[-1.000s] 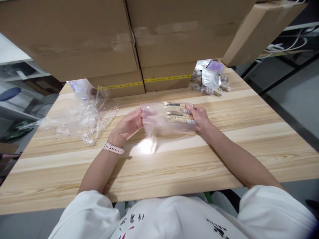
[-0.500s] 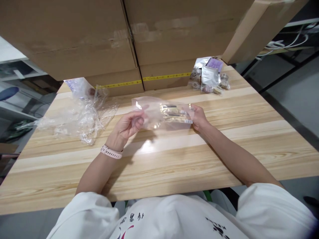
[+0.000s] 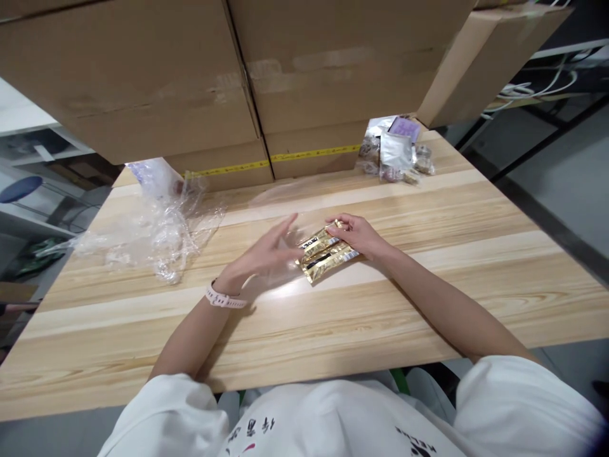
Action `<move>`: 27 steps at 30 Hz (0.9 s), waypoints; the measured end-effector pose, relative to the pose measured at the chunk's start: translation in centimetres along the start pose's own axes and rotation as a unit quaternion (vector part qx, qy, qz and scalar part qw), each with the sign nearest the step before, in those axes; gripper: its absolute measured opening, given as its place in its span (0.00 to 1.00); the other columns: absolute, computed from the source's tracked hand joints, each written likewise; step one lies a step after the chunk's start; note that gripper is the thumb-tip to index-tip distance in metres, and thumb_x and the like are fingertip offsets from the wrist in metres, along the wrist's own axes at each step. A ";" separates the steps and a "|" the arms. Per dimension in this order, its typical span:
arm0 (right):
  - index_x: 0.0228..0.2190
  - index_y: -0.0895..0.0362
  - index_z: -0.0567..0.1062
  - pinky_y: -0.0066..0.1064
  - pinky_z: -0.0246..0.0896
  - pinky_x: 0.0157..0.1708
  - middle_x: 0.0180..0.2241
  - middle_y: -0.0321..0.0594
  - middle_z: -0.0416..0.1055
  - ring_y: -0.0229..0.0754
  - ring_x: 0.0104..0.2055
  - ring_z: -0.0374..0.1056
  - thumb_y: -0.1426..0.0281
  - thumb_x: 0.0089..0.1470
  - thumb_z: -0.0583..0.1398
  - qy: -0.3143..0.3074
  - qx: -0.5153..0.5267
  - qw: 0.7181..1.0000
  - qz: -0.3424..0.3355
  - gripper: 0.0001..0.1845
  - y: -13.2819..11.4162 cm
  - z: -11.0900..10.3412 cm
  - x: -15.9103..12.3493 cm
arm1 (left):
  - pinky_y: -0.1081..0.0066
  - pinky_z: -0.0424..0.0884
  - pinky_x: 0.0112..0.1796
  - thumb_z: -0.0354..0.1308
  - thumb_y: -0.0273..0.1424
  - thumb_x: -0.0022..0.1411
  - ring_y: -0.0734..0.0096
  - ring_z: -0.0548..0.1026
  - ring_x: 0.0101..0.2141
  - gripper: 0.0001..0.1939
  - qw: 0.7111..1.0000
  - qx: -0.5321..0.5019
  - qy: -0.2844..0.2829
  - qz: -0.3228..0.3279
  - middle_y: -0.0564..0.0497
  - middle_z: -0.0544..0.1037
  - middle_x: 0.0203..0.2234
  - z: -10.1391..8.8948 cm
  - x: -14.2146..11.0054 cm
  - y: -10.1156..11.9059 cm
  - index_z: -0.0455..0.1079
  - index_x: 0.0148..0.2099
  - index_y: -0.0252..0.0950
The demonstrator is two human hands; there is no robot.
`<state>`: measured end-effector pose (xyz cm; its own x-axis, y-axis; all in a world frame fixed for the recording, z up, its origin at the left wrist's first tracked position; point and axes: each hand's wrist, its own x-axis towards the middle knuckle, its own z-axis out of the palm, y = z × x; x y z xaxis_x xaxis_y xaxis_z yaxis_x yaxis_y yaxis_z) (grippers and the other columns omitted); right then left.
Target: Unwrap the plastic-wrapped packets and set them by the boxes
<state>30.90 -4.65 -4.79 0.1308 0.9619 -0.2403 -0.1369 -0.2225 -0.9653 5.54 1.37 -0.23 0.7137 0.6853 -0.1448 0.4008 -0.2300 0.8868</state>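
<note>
Right hand gripping gold packets by their right end, mid-table. Left hand spread wide, blurred, at their left end; contact unclear. Wood-grain table, cardboard boxes behind, yellow tape along their base. Packet labels unreadable; shirt lettering dark, partly cut off.

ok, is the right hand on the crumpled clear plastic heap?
No: the right hand holds shiny gold foil packets, well apart from the plastic heap.
</note>
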 end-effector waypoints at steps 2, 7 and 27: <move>0.38 0.56 0.81 0.30 0.68 0.26 0.29 0.36 0.79 0.40 0.27 0.73 0.58 0.34 0.78 0.009 -0.001 1.000 -0.004 0.28 0.1 -0.2 0.0 | 0.40 0.35 0.69 0.75 0.45 0.51 0.38 0.39 0.74 0.60 0.981 0.179 -0.071 -0.001 0.36 0.44 0.75 0.4 -0.1 -0.4 0.47 0.77 0.41; 0.30 0.58 0.80 0.29 0.67 0.25 0.27 0.38 0.79 0.40 0.27 0.73 0.53 0.34 0.77 0.038 0.007 0.999 0.003 0.26 0.5 -3.3 -1.0 | 0.38 0.41 0.68 0.73 0.40 0.53 0.39 0.43 0.74 0.52 0.935 0.339 -0.106 -0.023 0.38 0.47 0.75 -0.3 0.1 -1.4 0.52 0.74 0.42; 0.26 0.52 0.63 0.31 0.70 0.34 0.26 0.30 0.66 0.37 0.29 0.68 0.54 0.53 0.63 0.550 0.044 0.814 -0.182 0.18 -0.7 -17.4 4.2 | 0.65 0.65 0.37 0.52 0.29 0.66 0.57 0.74 0.37 0.06 0.920 0.391 0.029 0.019 0.44 0.76 0.35 1.0 0.7 -0.5 0.70 0.39 0.37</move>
<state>48.62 -3.21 -6.88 0.9720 0.2252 0.0671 0.0444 0.1044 -0.9935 6.43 1.29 -1.18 0.7127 0.6974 -0.0756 0.6830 -0.6654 0.3012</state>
